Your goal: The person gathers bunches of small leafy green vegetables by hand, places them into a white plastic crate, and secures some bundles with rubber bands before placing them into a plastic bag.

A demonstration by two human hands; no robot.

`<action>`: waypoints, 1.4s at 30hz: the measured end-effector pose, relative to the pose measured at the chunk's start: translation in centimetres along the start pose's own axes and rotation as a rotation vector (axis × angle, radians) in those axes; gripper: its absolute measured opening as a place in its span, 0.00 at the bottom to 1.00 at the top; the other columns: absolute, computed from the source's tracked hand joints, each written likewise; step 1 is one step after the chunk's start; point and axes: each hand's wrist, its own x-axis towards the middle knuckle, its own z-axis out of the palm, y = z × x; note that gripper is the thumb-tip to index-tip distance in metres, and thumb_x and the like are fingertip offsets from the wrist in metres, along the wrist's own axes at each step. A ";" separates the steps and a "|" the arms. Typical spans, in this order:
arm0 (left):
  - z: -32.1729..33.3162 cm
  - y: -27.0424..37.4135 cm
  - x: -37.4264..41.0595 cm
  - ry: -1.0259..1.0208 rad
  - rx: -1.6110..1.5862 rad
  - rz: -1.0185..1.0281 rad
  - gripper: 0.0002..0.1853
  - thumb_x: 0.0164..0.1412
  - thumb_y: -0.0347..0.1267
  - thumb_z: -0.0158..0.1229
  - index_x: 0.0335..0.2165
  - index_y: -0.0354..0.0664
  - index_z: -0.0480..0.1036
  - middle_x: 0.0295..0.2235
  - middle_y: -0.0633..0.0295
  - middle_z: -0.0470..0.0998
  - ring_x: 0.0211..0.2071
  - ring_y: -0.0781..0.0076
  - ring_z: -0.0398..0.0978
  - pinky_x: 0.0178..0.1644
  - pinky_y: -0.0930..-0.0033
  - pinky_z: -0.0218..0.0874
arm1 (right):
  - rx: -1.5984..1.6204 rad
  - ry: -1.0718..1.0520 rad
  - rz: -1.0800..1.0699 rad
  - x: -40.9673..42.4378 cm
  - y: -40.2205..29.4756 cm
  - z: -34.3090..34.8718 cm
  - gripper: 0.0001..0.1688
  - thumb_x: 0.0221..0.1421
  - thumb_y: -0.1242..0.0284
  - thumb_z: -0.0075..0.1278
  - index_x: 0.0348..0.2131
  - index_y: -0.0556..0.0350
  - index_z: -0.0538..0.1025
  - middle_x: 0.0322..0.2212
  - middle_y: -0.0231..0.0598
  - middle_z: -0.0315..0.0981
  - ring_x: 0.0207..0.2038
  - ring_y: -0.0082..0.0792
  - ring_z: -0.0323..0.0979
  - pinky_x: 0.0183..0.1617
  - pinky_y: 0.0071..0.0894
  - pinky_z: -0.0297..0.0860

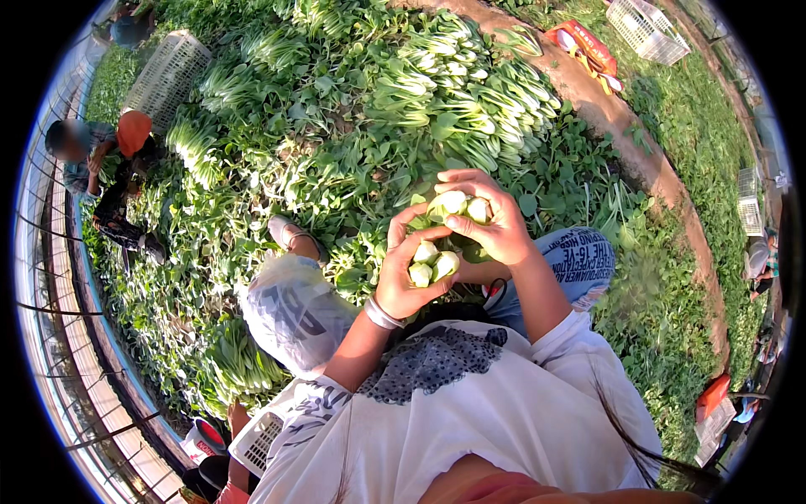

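Observation:
Several leafy greens with pale, thick stem bases are held in front of my body. My left hand (406, 277) is wrapped around a small bunch of greens (433, 263), its cut white ends facing me. Close beside it, my right hand (488, 217) grips another bunch of greens (459, 205) with the thumb across the stems. The leaves of both bunches are mostly hidden behind the fingers. Beyond the hands lies a large pile of harvested greens (469, 94), laid in rows with white stems showing.
Leafy plants cover the ground. A bare dirt path (661, 170) curves along the right, near an orange bag (585, 47) and a white plastic crate (648, 31). At left a person (82, 151) crouches by another crate (167, 79). A crate (257, 441) and a person's arm are behind me.

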 end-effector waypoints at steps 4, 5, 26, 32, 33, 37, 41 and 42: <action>-0.3 1.6 -0.3 0.023 0.012 0.024 0.40 0.41 0.27 0.76 0.57 0.38 0.75 0.66 0.46 0.62 0.67 0.51 0.60 0.68 0.53 0.53 | -0.100 0.024 -0.021 -0.4 -1.1 -0.2 0.23 0.57 0.72 0.66 0.51 0.55 0.81 0.56 0.38 0.71 0.59 0.34 0.69 0.62 0.34 0.66; -0.3 2.1 -0.3 0.015 0.006 0.018 0.40 0.41 0.27 0.75 0.57 0.38 0.75 0.66 0.45 0.63 0.66 0.51 0.62 0.68 0.53 0.54 | -0.092 0.033 -0.020 -0.6 -1.2 0.0 0.23 0.57 0.73 0.66 0.52 0.55 0.81 0.56 0.38 0.71 0.58 0.34 0.70 0.62 0.34 0.66; -0.1 2.0 0.2 0.003 0.013 -0.014 0.30 0.45 0.29 0.76 0.48 0.36 0.75 0.57 0.46 0.71 0.56 0.49 0.73 0.60 0.54 0.65 | 0.124 -0.015 0.129 -1.8 -3.3 1.4 0.29 0.59 0.78 0.63 0.58 0.65 0.74 0.60 0.45 0.72 0.66 0.38 0.63 0.70 0.39 0.59; -0.8 2.0 1.3 -0.146 0.021 0.024 0.29 0.45 0.28 0.76 0.48 0.38 0.75 0.57 0.50 0.71 0.59 0.53 0.68 0.65 0.53 0.58 | 0.239 -0.075 -0.034 -1.2 -1.0 1.3 0.18 0.59 0.79 0.61 0.50 0.61 0.78 0.46 0.40 0.81 0.53 0.32 0.76 0.64 0.37 0.66; -1.4 1.9 1.0 -0.135 0.081 0.036 0.32 0.45 0.29 0.76 0.50 0.39 0.75 0.57 0.50 0.69 0.60 0.53 0.66 0.64 0.54 0.58 | 0.092 0.044 -0.012 -1.1 -2.2 1.6 0.16 0.59 0.78 0.62 0.47 0.60 0.78 0.41 0.39 0.81 0.47 0.30 0.78 0.55 0.34 0.72; -1.9 2.1 0.2 0.057 0.093 -0.062 0.42 0.44 0.30 0.76 0.59 0.38 0.71 0.58 0.49 0.65 0.60 0.53 0.64 0.64 0.57 0.57 | -0.188 0.041 -0.123 -1.3 -2.0 1.5 0.32 0.48 0.60 0.74 0.46 0.60 0.78 0.37 0.38 0.79 0.37 0.30 0.77 0.43 0.30 0.72; -2.2 0.9 0.7 0.071 0.142 0.002 0.43 0.42 0.30 0.77 0.58 0.37 0.71 0.55 0.51 0.69 0.58 0.53 0.65 0.64 0.55 0.59 | -0.230 0.011 -0.158 -1.4 -1.4 3.2 0.33 0.44 0.60 0.75 0.43 0.60 0.78 0.35 0.40 0.78 0.35 0.37 0.77 0.42 0.32 0.71; -2.3 0.9 0.6 0.070 0.151 -0.019 0.43 0.42 0.31 0.78 0.58 0.37 0.71 0.54 0.51 0.70 0.58 0.53 0.66 0.63 0.55 0.60 | -0.222 0.010 -0.156 -1.3 -1.2 3.2 0.31 0.45 0.61 0.75 0.43 0.60 0.78 0.35 0.40 0.78 0.35 0.37 0.77 0.42 0.33 0.71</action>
